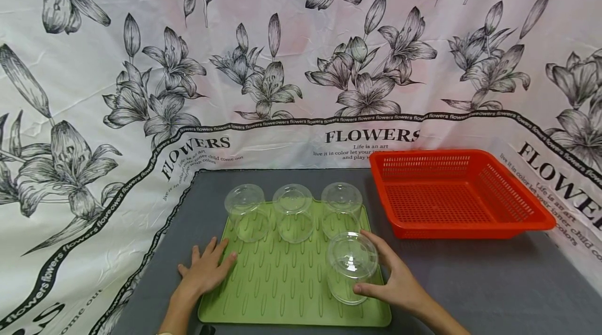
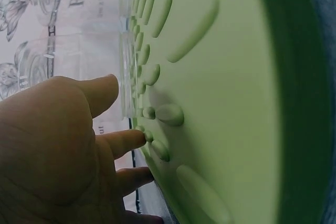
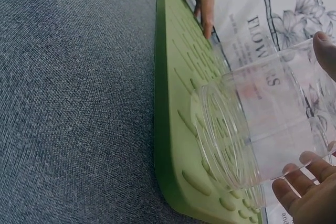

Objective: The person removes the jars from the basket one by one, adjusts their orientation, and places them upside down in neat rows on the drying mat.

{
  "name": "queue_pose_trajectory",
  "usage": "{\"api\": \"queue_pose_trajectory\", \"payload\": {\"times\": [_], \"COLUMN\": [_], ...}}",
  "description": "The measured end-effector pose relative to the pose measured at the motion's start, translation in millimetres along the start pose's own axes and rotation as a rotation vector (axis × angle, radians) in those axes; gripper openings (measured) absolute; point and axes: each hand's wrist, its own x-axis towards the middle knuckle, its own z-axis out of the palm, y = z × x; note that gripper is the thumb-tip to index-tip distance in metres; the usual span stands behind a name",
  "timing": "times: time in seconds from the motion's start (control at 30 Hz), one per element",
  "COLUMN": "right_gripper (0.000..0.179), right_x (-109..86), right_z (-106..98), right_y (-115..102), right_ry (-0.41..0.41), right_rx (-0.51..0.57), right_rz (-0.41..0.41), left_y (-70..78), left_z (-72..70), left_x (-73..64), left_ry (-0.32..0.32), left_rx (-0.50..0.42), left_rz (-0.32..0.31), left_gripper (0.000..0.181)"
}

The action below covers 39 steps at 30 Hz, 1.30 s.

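Note:
My right hand (image 1: 397,277) holds a clear plastic jar (image 1: 351,267) between thumb and fingers at the front right of a green ribbed drying mat (image 1: 273,293). The jar is upside down; its threaded rim shows low against the mat in the right wrist view, with fingers along the jar's side. Along the mat's back edge stand three more clear jars, a left one (image 1: 246,215), a middle one (image 1: 293,215) and a right one (image 1: 342,209), also upside down. My left hand (image 1: 207,267) rests with spread fingers at the mat's left edge, holding nothing.
A red slotted plastic basket (image 1: 458,225) stands at the right, behind my right hand. Grey cloth (image 1: 451,267) covers the table under the mat. A white curtain with flower prints (image 1: 282,63) hangs behind and round the sides.

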Motion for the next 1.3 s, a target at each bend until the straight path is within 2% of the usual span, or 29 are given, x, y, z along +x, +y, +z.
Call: {"api": "queue_pose_trajectory", "payload": {"times": [0.53,0.73,0.9,1.03,1.17,1.3], "right_gripper": [0.11,0.108,0.093,0.079,0.069,0.066], "right_x": [-0.7,-1.1,-1.2,-0.1,5.0,13.7], "right_z": [-3.9,-7.1,-12.9,-21.4,-31.7,-45.1], "right_y": [0.2,-1.2,-0.6,-2.0,-8.5,-15.8], "right_ry": [0.0,0.025,0.026,0.037,0.073,0.113], "right_rx": [-0.047,-0.033,0.049,0.063,0.058,0.031], "right_rz": [0.006,-0.06,-0.117,-0.11,-0.107,-0.129], "left_y": [1.4,0.8,0.4,1.1,4.1,13.2], "left_z": [0.9,2.1,1.9,-3.0,-17.4,-36.5], "left_x": [0.3,2.2,3.3,1.8,-3.2,-7.2], "left_ry": [-0.007,-0.004,0.016,0.068,0.165,0.29], "left_rx": [-0.003,0.007,0.017,0.02,0.025,0.012], "left_rz": [0.002,0.001,0.003,0.022,0.032,0.036], "left_gripper": [0.076,0.077,0.072,0.059,0.055,0.055]}}
